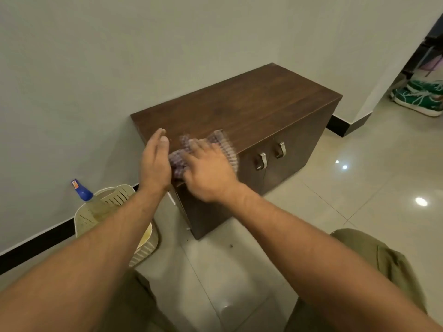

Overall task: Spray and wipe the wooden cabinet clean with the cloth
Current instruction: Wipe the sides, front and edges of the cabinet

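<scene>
A low dark wooden cabinet (251, 104) stands against the wall, with two metal door handles on its front. A purple-and-white patterned cloth (224, 146) lies blurred on the near left corner of its top. My right hand (208, 171) presses flat on the cloth, fingers spread. My left hand (155, 161) stands on edge at the cabinet's left end, fingers straight, beside the cloth. A spray bottle (82, 191) with a blue nozzle sits in a basket on the floor to the left.
A cream perforated plastic basket (115, 197) stands on the tiled floor beside the cabinet, partly behind my left forearm. Green sneakers (419, 97) lie at the far right past a wall corner. My knees in olive trousers (374, 255) show at the bottom.
</scene>
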